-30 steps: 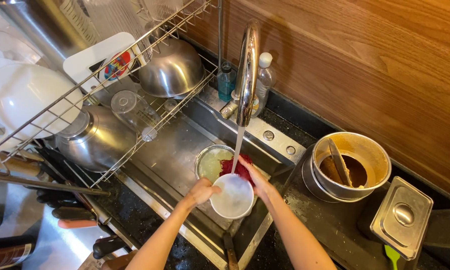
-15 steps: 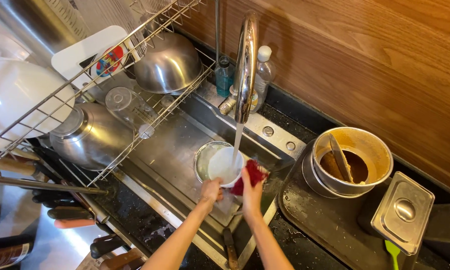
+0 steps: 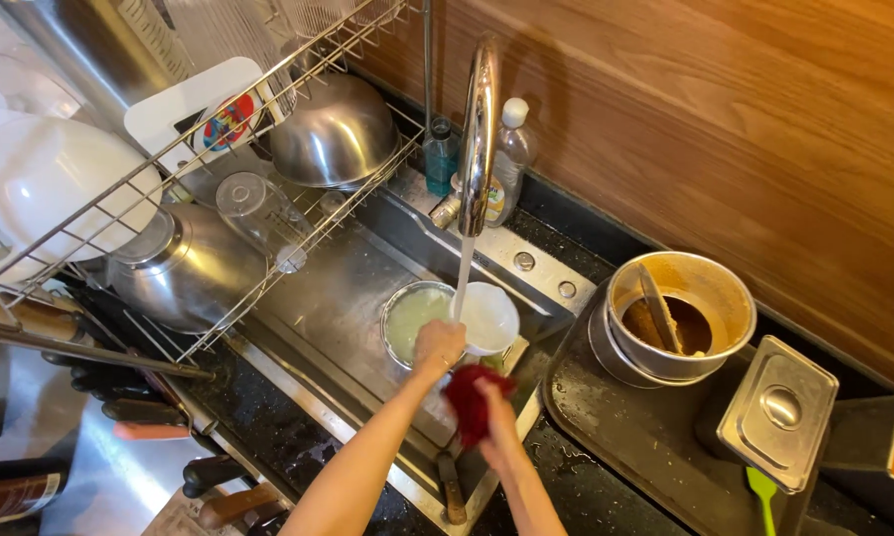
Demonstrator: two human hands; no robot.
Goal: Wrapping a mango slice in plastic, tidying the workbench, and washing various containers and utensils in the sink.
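My left hand (image 3: 439,345) holds a white bowl (image 3: 488,319) by its near rim under the running water from the chrome tap (image 3: 480,129). My right hand (image 3: 494,412) grips a red cloth (image 3: 470,397) just in front of the bowl, apart from it. Beside the bowl in the steel sink (image 3: 338,298) stands a round metal bowl (image 3: 412,318) filled with pale soapy water.
A wire drying rack (image 3: 218,179) on the left carries a steel bowl (image 3: 336,134), a glass, a pot and a white dish. Two bottles (image 3: 511,159) stand behind the tap. A dirty pot with a spoon (image 3: 680,318) and a lidded steel container (image 3: 776,412) sit on the right counter. Knives lie bottom left.
The bowl has moved up under the water stream, held by my left hand alone. My right hand with the red cloth has drawn back from it toward me.
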